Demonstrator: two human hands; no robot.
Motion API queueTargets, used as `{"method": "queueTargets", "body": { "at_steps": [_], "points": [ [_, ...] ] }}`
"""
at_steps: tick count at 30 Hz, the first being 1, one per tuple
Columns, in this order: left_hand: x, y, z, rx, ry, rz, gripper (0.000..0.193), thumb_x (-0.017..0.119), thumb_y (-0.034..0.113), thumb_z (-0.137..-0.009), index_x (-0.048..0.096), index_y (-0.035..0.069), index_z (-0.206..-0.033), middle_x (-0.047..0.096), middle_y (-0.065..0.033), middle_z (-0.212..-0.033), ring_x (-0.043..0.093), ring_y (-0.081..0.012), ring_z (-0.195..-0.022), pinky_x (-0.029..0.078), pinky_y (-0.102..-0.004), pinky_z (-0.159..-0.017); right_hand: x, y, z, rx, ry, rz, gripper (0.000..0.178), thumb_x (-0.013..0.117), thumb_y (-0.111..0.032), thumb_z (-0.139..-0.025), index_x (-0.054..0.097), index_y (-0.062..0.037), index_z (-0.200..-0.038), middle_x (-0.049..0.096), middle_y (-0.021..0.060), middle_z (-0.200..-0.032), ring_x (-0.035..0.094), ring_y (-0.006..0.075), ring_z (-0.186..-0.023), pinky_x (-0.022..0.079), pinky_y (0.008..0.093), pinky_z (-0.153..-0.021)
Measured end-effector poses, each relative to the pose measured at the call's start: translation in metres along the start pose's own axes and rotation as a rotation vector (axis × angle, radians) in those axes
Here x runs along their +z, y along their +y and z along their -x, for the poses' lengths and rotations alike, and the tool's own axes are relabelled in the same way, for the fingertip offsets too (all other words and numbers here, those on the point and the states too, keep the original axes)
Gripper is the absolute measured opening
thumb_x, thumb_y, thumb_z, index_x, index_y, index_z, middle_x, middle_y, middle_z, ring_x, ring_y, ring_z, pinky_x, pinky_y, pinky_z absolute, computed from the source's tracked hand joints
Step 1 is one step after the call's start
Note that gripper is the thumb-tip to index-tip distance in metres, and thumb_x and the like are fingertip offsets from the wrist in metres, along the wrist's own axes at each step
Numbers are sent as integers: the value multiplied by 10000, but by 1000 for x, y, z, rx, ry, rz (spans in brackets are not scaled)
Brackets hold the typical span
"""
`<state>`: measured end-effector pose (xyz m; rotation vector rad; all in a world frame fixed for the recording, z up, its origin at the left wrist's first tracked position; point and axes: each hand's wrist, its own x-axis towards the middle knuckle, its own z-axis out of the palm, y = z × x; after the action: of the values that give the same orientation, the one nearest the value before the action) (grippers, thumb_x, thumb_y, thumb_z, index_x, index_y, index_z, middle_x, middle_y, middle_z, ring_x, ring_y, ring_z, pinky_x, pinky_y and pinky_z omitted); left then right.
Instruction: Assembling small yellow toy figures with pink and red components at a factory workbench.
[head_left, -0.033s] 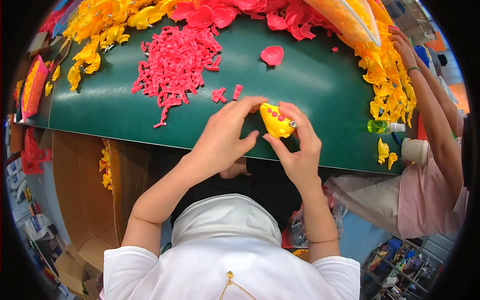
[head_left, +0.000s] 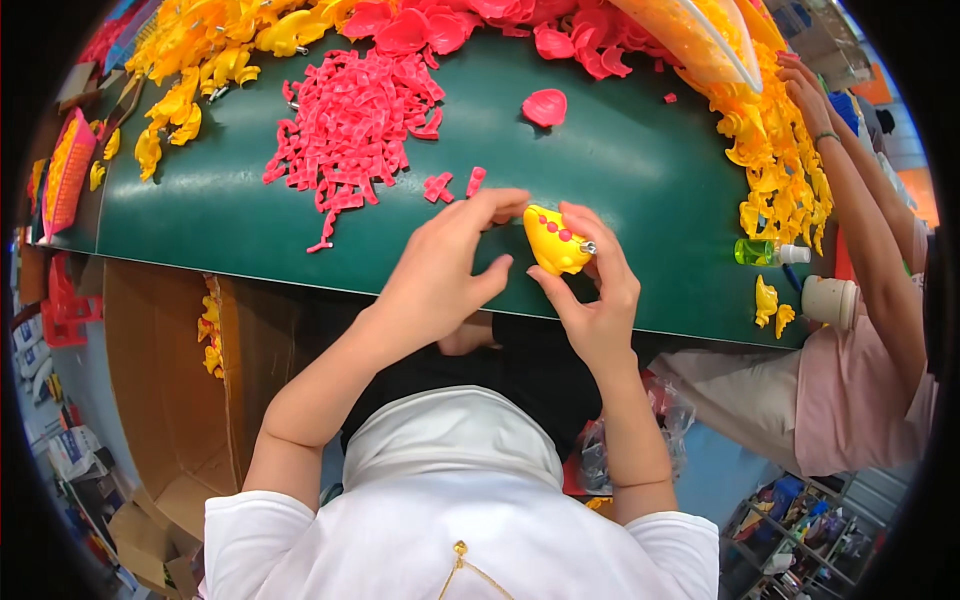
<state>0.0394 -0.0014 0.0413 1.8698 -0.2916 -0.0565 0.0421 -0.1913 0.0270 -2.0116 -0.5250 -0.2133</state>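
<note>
A yellow plastic toy part (head_left: pixel 553 240) with a row of red dots and a small metal piece at its right side is held over the near edge of the green table (head_left: pixel 640 210). My right hand (head_left: pixel 603 270) grips it between thumb and fingers. To its left, my left hand (head_left: pixel 445 250) is curved with thumb and fingers apart and nothing between them. Its fingertips are close to the part's upper left edge; whether they touch it, I cannot tell. Just beyond the left hand lie small red plastic pieces (head_left: pixel 438 188).
A heap of small red pieces (head_left: pixel 360 120) lies ahead. Red shells (head_left: pixel 400 30) and yellow parts (head_left: pixel 205 45) pile along the far side. At right are a green spray bottle (head_left: pixel 757 252), a white cup (head_left: pixel 830 302) and a co-worker's arm (head_left: pixel 865 215). A cardboard box (head_left: pixel 165 370) stands left below.
My left hand has drawn slightly left, its thumb farther from the yellow part. The yellow part has shifted a little to the right in my right hand's grip.
</note>
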Motion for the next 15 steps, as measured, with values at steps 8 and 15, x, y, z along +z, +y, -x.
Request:
{"method": "queueTargets", "body": {
  "at_steps": [8, 15],
  "points": [
    [-7, 8, 13, -122, 59, 436, 397, 550, 68, -945, 475, -14, -1327, 554, -97, -1270, 525, -162, -1166, 410, -310, -1010, 14, -2, 4, -20, 82, 114, 599, 766, -17, -745, 507, -29, -1285, 572, 141, -1278, 599, 238, -1114, 515, 330, -900],
    [-34, 0, 69, -158, 415, 513, 152, 545, 84, -953, 638, -14, -1023, 673, -96, -1007, 629, -144, -930, 497, -284, -848, 58, -53, 18, -35, -49, -320, 691, 750, -113, -785, 416, -23, -1383, 517, 184, -1341, 525, 279, -1214, 428, 382, -1002]
  ]
}}
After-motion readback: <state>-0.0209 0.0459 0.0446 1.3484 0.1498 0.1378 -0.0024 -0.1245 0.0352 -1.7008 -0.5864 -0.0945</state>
